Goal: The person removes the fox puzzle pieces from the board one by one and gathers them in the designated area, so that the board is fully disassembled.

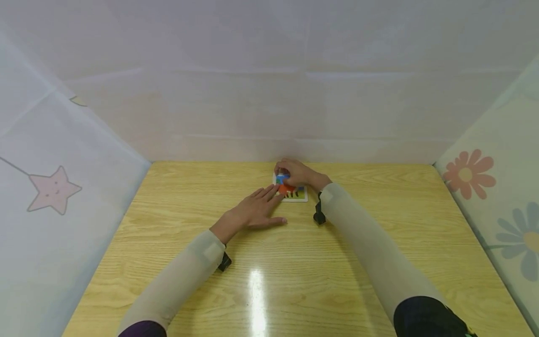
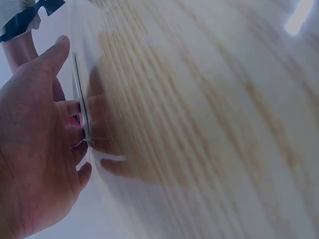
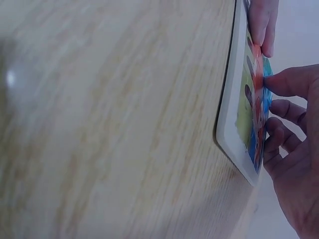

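A small flat picture board [image 1: 301, 200] with a white border lies on the table, showing orange, green and blue printed areas. My left hand [image 1: 257, 209] lies palm down with straight fingers, its fingertips resting on the board's left part and its thumb out on the table. Over the far side of the board, my right hand [image 1: 298, 172] has curled fingers and pinches a blue puzzle piece [image 1: 281, 179]. In the right wrist view, that hand's thumb [image 3: 286, 81] touches the blue-green piece close against the board face. Part of the picture is hidden beneath both hands.
The wooden table [image 1: 189, 187] ends at a pale cloth wall [image 1: 236, 107] just behind the board. Side cloths stand left and right, with a printed star [image 1: 54, 189] and flowers [image 1: 468, 174]. A bright reflection lies on the tabletop nearer me.
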{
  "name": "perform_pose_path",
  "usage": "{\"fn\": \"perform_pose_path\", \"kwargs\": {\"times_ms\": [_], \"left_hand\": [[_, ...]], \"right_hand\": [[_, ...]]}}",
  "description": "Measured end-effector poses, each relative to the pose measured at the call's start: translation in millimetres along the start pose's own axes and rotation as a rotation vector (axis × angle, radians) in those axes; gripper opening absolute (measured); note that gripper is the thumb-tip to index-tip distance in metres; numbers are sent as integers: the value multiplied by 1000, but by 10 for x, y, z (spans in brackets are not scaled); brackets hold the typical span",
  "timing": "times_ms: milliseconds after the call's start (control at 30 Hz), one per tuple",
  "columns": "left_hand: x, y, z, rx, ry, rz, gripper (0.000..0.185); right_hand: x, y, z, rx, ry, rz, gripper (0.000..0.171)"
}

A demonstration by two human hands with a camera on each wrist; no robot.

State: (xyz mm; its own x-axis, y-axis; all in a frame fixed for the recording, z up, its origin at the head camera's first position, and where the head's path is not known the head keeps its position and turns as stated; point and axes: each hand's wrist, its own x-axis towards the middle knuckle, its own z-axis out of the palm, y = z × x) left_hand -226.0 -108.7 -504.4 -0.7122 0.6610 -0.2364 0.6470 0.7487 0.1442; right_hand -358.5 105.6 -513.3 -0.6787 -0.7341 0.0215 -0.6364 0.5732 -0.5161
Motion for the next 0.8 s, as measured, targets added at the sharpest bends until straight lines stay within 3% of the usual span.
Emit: {"fn": "perform_pose_path", "kwargs": {"times_ms": [567,800], "left_hand": [[25,-12,29,29,3,-6,94],[31,-27,41,29,-6,-6,94]], "right_hand": [[-34,-14,30,51,61,7,27],[-49,-23,36,70,79,16,33]]}}
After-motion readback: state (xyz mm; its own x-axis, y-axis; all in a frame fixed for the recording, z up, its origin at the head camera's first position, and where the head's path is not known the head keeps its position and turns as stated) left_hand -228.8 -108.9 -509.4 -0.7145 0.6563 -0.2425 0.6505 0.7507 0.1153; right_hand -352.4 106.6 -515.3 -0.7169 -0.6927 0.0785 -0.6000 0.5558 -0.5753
